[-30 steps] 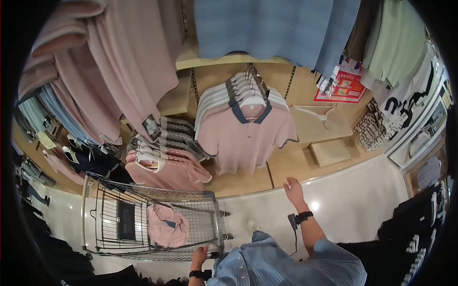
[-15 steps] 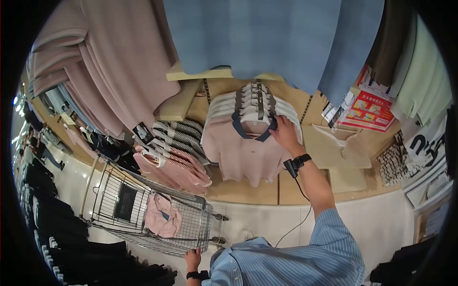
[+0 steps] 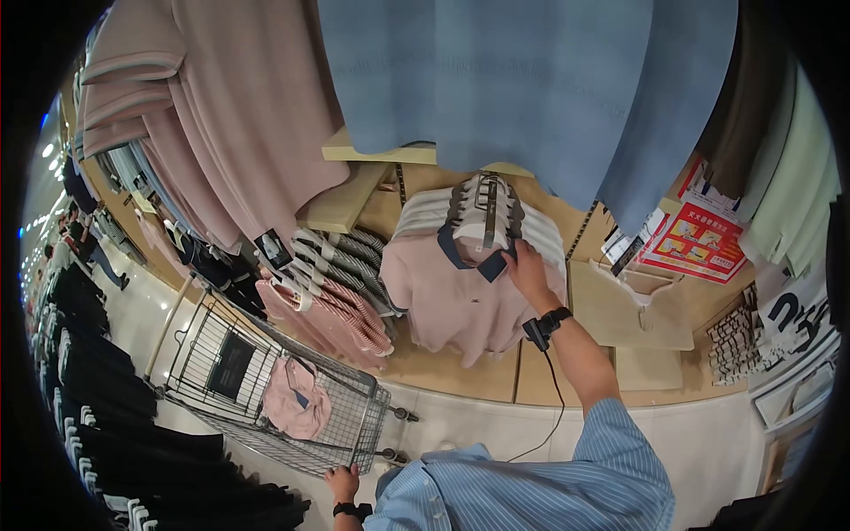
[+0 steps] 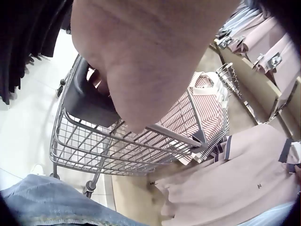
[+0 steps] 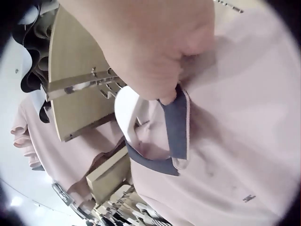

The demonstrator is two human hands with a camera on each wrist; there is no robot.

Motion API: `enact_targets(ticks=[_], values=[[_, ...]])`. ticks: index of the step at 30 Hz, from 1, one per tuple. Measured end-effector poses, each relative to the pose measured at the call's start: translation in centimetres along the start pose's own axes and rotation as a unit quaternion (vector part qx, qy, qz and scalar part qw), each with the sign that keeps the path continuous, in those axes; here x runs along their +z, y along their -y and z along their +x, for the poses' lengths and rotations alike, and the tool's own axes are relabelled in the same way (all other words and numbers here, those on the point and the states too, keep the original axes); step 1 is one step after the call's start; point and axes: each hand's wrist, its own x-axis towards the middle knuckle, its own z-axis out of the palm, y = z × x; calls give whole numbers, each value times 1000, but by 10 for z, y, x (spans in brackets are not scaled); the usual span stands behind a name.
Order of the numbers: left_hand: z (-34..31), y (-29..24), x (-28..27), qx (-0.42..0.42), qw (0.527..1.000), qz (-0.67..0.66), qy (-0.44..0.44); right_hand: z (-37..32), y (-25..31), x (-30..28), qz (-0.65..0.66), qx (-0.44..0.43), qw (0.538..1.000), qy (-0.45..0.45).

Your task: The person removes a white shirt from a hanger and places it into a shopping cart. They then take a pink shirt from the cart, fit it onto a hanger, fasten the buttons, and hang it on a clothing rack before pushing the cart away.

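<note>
A pink polo shirt [image 3: 460,310] with a navy collar hangs on a white hanger [image 3: 479,237] at the front of a rack of shirts. My right hand [image 3: 533,279] is at its collar. In the right wrist view, the thumb and curled fingers pinch the navy collar [image 5: 176,129] beside the hanger. Low in the head view, my left hand [image 3: 342,483] grips the near end of a wire shopping cart [image 3: 350,434]. The left wrist view shows fingertips curled by the cart's black part [image 4: 87,101]. Inside the cart lies a crumpled pink shirt [image 3: 297,398].
Striped red shirts [image 3: 323,319] hang left of the polo. On the right, a bare white hanger [image 3: 639,288] lies on a wooden shelf near a red sign [image 3: 695,241]. Blue garments [image 3: 513,80] hang overhead. Black clothes [image 3: 159,451] line the lower left, across the aisle.
My right hand has risen from beside the shelf to the polo's collar and taken hold of it. The left hand stays at the cart's end. The head view has shifted.
</note>
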Motion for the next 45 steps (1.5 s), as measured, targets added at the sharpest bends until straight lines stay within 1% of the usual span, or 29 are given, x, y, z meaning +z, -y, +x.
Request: enact_targets(ticks=[5, 8, 11, 14, 15, 17, 18, 20, 22, 23, 24, 25, 26, 27, 28, 29, 30, 31, 32, 33, 34, 35, 36, 37, 39, 41, 42, 43, 45], values=[[3, 0, 3, -9, 1000, 14, 4, 9, -12, 6, -2, 6, 999, 34], [3, -1, 0, -8, 1000, 14, 3, -3, -17, 15, -27, -5, 999, -40], [-1, 1, 3, -4, 1000, 15, 4, -6, -15, 13, -69, 36, 997, -10], [1, 0, 1, -5, 1000, 16, 18, -7, -19, 10, -94, 43, 995, -7], [2, -1, 0, -2, 1000, 9, 16, -9, -20, 9, -88, 64, 994, 10], [4, 2, -1, -1, 1000, 3, 13, -23, -18, 6, -96, 20, 993, -72], [5, -1, -11, 4, 999, -11, 31, -30, -15, 4, -99, -3, 989, -112], [16, 5, -18, -23, 993, -48, 101, -51, 0, -7, -153, -27, 970, -186], [21, 14, -19, -36, 986, -148, 62, -88, -16, -2, -140, -49, 972, -182], [30, 26, -11, -47, 980, -184, 66, -108, -14, 6, -138, -5, 973, -184], [32, 28, -24, -53, 976, -204, 63, -133, -9, 15, -135, 39, 974, -180], [38, 28, -36, -87, 970, -213, 81, -165, -14, 23, -149, 87, 979, -112], [39, 23, -59, -79, 967, -234, 55, -203, -23, 35, -165, 134, 976, -45], [49, 27, -69, -91, 970, -215, 60, -246, -32, 47, -149, 183, 970, 59], [55, 29, -78, -88, 969, -230, 31, -293, -48, 59, -137, 230, 951, 156], [65, 33, -86, -91, 969, -226, 27, -354, -75, 73, -180, 191, 917, 301], [77, 41, -88, -93, 970, -222, 24, -405, -69, 76, -176, 183, 905, 342], [94, 60, -77, -69, 976, -206, 17, -442, -64, 79, -148, 249, 820, 493], [107, 67, -87, -76, 974, -209, 32, -498, -75, 90, -119, 152, 770, 608], [122, 68, -100, -80, 973, -213, 47, -520, -47, 82, -83, 147, 743, 647], [135, 72, -107, -83, 971, -217, 63, -543, -17, 70, -68, 189, 741, 641], [150, 81, -106, -85, 970, -216, 70, -564, 0, 63, -42, 195, 714, 671], [167, 91, -100, -84, 970, -214, 78, -597, 9, 56, -23, 101, 743, 662], [184, 101, -92, -82, 970, -213, 88, -573, 63, 34, 46, 392, 695, 600], [221, 115, -80, -73, 970, -197, 126, -589, 104, 19, 89, 499, 664, 550], [255, 137, -48, -38, 976, -161, 145, -600, 137, 17, 74, 529, 664, 523], [274, 147, -31, -35, 975, -147, 162, -604, 155, 16, 68, 544, 664, 509], [288, 156, -15, -33, 974, -132, 182, -613, 171, 10, 83, 524, 699, 479], [309, 172, 10, -14, 970, -131, 204, -618, 201, 9, 95, 689, 636, 334]])
